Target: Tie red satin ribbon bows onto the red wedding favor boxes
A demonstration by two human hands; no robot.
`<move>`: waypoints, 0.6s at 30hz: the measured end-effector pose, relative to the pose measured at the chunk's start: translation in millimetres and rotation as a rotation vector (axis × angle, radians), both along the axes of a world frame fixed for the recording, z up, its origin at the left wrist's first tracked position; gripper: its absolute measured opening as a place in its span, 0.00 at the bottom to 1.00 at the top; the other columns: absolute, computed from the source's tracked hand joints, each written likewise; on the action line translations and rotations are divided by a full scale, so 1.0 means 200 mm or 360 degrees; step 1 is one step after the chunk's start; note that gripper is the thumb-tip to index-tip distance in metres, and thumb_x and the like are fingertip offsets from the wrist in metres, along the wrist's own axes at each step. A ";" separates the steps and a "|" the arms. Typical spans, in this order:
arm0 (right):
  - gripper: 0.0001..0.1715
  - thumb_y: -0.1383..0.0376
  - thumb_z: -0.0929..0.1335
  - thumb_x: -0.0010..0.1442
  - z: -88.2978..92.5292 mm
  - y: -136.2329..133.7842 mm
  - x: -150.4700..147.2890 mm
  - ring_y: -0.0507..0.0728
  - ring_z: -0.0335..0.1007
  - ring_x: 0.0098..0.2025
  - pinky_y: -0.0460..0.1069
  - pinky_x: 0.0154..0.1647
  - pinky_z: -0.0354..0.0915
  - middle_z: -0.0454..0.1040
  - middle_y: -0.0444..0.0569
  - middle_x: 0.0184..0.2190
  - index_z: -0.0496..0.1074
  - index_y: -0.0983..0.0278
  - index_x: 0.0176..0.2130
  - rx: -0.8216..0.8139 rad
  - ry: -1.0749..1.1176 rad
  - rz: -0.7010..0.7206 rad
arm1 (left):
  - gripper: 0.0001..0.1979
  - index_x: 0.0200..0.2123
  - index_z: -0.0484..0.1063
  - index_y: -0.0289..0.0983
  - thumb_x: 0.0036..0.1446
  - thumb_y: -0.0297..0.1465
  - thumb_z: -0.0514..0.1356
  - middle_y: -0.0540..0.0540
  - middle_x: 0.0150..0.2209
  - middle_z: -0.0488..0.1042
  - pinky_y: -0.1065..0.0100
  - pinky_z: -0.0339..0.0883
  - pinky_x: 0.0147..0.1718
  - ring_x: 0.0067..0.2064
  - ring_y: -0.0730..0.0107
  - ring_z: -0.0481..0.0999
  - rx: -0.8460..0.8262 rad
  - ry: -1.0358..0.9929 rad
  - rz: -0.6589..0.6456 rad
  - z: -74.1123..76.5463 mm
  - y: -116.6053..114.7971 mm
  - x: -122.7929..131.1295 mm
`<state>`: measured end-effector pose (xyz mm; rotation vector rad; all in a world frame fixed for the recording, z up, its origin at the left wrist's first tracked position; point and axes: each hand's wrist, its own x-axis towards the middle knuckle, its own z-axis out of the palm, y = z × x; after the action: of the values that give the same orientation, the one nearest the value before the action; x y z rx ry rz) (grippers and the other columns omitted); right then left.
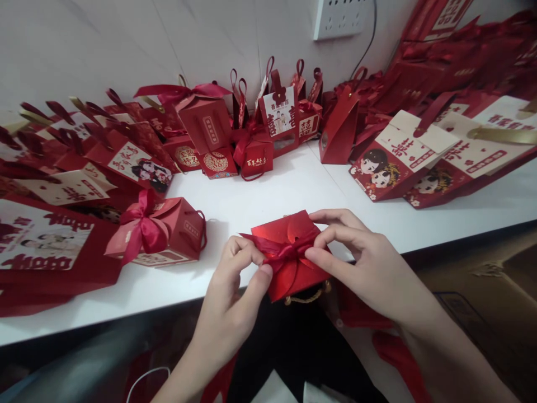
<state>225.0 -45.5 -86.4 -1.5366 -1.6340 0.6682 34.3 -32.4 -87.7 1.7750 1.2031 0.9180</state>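
A shiny red gift box [287, 280] sits at the front edge of the white table, with folded petal flaps on top and a twisted cord handle [308, 296] hanging on the near side. Across its top runs a dark red ribbon [289, 251], tied in a knot or bow at the middle. My left hand [237, 285] pinches the ribbon's left part between thumb and forefinger. On the other side, my right hand [356, 254] has thumb and fingertips closed on the ribbon's right part, close to the knot and box edge.
A finished-looking red box with a bow [180, 226] stands left on the white table [268, 196]. Red gift bags [403, 151] and boxes line the back and both sides. A power strip [340, 18] hangs on the wall. A cardboard box [482, 280] is at lower right.
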 end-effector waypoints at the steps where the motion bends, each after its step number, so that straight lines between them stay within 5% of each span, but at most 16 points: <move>1: 0.09 0.60 0.69 0.55 0.00 0.01 0.01 0.59 0.67 0.52 0.55 0.54 0.64 0.68 0.48 0.48 0.71 0.60 0.26 -0.0040 0.0074 0.0020 | 0.09 0.25 0.63 0.39 0.59 0.31 0.52 0.49 0.31 0.60 0.69 0.60 0.32 0.35 0.69 0.62 -0.0023 -0.0021 0.0020 0.00 0.00 0.00; 10: 0.11 0.60 0.70 0.53 -0.02 0.04 0.08 0.59 0.69 0.53 0.52 0.49 0.70 0.67 0.52 0.54 0.71 0.62 0.23 -0.0285 0.0524 0.0244 | 0.10 0.21 0.58 0.39 0.54 0.27 0.52 0.47 0.32 0.59 0.69 0.61 0.32 0.37 0.67 0.63 -0.0135 -0.0213 0.0050 -0.06 0.03 -0.01; 18: 0.18 0.52 0.71 0.51 -0.04 0.07 0.14 0.62 0.67 0.55 0.57 0.54 0.64 0.69 0.55 0.53 0.69 0.63 0.24 -0.0333 0.0620 0.0255 | 0.10 0.20 0.56 0.38 0.52 0.28 0.51 0.48 0.30 0.60 0.68 0.61 0.35 0.35 0.68 0.63 -0.0088 -0.0155 0.0155 -0.07 0.03 0.00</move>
<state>252.1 -32.0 -93.5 -1.3201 -1.4303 1.1779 34.1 -25.5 -100.8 1.6212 1.2492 1.0060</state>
